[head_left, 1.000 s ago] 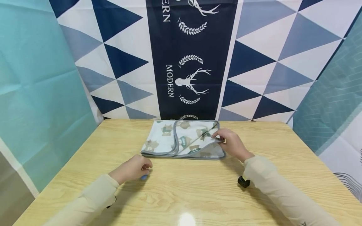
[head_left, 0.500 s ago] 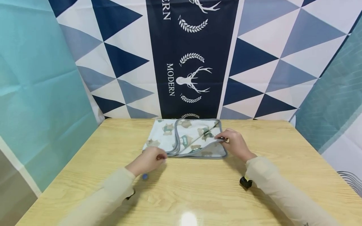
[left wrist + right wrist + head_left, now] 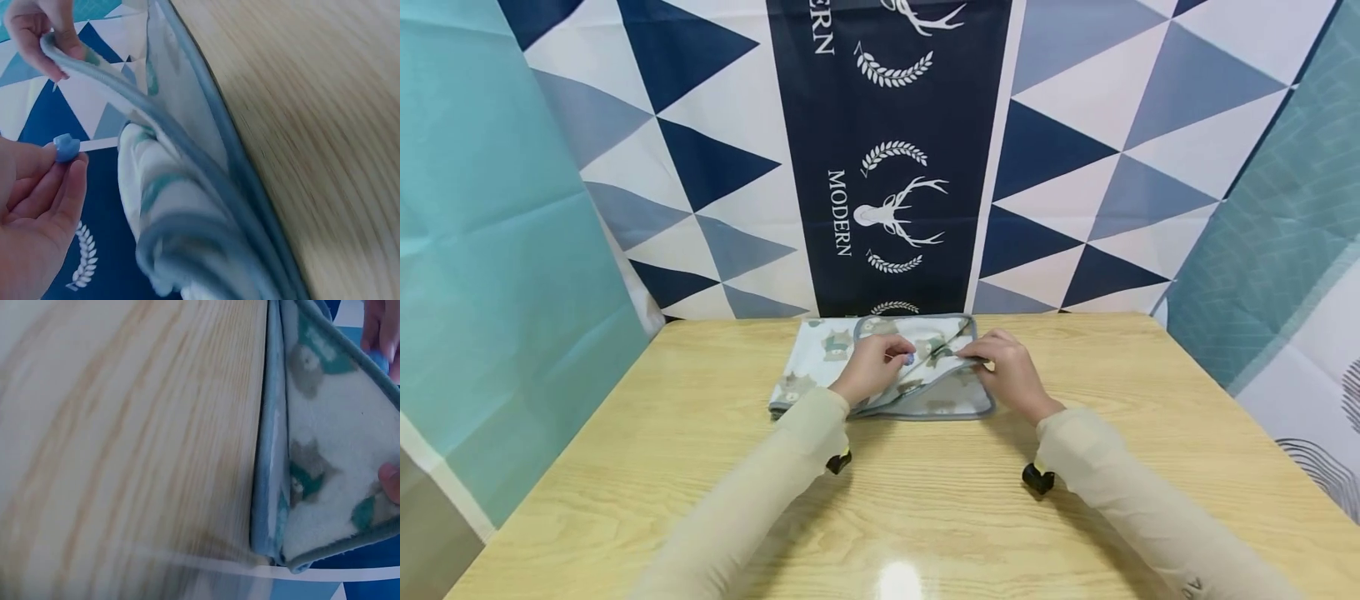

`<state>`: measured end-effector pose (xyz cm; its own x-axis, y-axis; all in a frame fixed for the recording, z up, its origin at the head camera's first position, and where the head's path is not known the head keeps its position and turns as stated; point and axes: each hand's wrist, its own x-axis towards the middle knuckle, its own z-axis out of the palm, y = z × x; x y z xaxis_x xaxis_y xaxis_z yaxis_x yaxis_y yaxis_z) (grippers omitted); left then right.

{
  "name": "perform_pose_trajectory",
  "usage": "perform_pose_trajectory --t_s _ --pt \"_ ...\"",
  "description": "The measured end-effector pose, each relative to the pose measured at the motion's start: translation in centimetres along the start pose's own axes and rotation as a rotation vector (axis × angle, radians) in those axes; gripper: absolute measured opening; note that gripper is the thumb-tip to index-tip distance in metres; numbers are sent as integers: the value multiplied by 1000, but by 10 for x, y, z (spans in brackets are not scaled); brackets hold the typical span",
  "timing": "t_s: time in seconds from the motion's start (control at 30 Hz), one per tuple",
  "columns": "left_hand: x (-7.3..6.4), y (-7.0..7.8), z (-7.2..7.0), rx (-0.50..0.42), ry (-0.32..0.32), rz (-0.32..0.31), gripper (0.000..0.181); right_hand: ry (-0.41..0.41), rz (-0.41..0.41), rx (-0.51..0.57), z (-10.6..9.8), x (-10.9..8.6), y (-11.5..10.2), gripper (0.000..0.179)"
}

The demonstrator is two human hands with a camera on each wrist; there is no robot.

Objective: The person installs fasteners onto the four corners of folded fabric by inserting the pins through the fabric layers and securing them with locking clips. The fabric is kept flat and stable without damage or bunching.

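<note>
A folded white blanket (image 3: 805,354) with a bear print and grey edging lies at the table's far side. My right hand (image 3: 1011,375) pinches the raised front edge of its top layer; the layers gape beneath. In the right wrist view only a fingertip (image 3: 391,481) of that hand shows on the cloth. Over the blanket, my left hand (image 3: 874,367) pinches a small light-blue plastic piece (image 3: 67,148) between thumb and fingers. This piece has a lobed outline; its exact kind is unclear. A gap separates it from the lifted edge (image 3: 106,78) in the left wrist view.
The wooden table (image 3: 925,508) carries the blanket near its back edge. Behind it hangs a patterned cloth (image 3: 891,167), with a turquoise cloth (image 3: 497,208) at the left. My left sleeve (image 3: 760,475) lies across the table's left middle.
My left hand has moved from the table up over the blanket, now with a blue piece. The table spot where blue showed is behind my sleeve. The right hand keeps its pinch.
</note>
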<state>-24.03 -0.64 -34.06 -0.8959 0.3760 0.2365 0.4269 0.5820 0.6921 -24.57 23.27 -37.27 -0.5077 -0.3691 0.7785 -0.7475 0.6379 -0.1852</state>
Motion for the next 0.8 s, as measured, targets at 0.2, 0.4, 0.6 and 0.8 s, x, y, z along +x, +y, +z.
perform_pose_trajectory --t_s 0.2,0.4,0.6,0.8 --pt "19 -1 16 -78 48 -34 19 -11 -6 10 1 3 -5 33" --pt "33 5 28 -124 76 -51 19 -26 -2 4 2 1 -7 33" --pt "37 13 35 -156 69 -68 19 -23 -1 10 1 -1 -7 32" --pt "38 18 39 -224 57 -102 20 -23 -1 4 -2 -1 -5 31"
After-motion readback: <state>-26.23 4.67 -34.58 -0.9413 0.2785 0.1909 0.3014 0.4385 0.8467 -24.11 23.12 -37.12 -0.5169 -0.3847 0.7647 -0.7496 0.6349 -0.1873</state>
